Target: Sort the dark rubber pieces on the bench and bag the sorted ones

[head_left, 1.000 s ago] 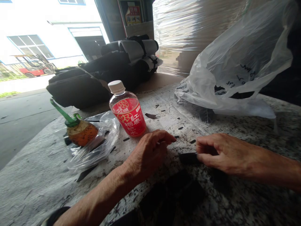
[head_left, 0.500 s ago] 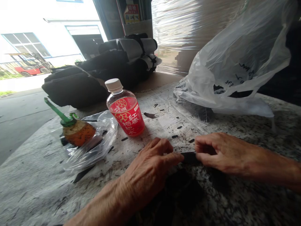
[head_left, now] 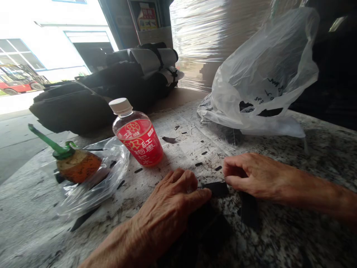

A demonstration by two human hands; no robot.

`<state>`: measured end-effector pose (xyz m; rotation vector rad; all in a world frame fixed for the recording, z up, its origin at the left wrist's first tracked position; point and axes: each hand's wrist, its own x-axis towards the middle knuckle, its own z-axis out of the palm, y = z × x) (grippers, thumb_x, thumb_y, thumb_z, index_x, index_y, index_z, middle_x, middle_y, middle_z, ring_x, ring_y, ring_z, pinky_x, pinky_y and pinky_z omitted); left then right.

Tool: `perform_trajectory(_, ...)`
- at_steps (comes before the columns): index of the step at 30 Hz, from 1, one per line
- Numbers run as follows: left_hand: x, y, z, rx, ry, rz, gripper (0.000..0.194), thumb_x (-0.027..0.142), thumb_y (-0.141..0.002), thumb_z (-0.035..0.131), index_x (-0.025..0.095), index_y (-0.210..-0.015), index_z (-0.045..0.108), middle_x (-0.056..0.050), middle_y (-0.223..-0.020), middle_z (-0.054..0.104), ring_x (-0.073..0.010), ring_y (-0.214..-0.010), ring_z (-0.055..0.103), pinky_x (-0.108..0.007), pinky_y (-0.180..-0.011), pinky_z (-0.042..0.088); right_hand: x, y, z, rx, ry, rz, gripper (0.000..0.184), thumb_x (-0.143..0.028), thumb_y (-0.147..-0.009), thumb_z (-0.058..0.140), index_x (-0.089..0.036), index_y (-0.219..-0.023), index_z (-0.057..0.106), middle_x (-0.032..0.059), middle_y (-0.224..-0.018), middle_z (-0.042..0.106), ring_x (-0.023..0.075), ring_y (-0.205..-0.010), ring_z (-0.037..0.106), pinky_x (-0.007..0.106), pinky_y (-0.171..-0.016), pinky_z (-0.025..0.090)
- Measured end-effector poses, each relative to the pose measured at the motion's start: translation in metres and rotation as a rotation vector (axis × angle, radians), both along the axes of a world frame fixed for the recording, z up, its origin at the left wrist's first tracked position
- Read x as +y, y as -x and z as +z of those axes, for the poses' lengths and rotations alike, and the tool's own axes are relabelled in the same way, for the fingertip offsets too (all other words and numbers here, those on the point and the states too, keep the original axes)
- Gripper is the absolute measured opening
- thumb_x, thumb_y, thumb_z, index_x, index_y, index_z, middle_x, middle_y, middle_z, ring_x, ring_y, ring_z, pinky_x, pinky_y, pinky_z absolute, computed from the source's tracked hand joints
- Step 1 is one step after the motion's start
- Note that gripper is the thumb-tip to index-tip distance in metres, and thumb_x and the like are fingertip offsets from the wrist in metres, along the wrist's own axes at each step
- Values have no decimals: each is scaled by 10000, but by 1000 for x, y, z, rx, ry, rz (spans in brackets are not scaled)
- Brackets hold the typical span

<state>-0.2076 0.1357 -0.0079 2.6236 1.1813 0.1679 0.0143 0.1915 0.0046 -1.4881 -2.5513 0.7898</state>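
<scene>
Low over the tabletop, my left hand [head_left: 174, 199] is closed with its thumb pressed on the left end of a short flat black strip [head_left: 218, 189]. My right hand [head_left: 252, 174] is closed in a pinch, thumb and index fingertips at the strip's right end. A second black strip [head_left: 249, 210] shows beneath my right hand; whether its fingers touch it is hidden. More dark pieces [head_left: 209, 227] lie in shadow below my left hand, their shape hard to make out. Small black offcuts [head_left: 198, 164] are scattered just beyond both hands.
A bottle of red drink [head_left: 138, 139] stands beyond my left hand. Left of it, an orange-brown pot with a green spout [head_left: 78, 165] sits on a clear plastic bag [head_left: 111, 186]. A whitish plastic bag [head_left: 231, 85] stands at right. Black rolls [head_left: 111, 85] lie behind the table.
The view has shifted a little to the right. The black strip now shows more of its flat face, and the second strip below my right hand has come into sight.
</scene>
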Motion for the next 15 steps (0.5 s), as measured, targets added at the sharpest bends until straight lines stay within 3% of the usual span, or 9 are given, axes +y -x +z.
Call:
perform_trajectory(5, -1, -1, 5, 15, -23, 3, 325, 77, -860, 479, 245, -1111, 599, -41, -954, 539, -208, -871, 466, -352, -763, 385, 0, 5, -3, -55, -33, -11, 222, -385, -801, 573, -214, -660, 568, -30, -604, 612, 126, -540, 505, 249, -495, 293)
perform_trajectory(15, 0, 8, -5, -43, -33, 12, 450, -1, -810, 416, 291, -1113, 576, 0, -990, 522, -178, -901, 448, -322, -792, 358, -1, -1, -1, -32, -46, 40, 176, -361, -811, 585, -225, -700, 579, -47, -663, 612, 126, -636, 535, 246, -560, 314)
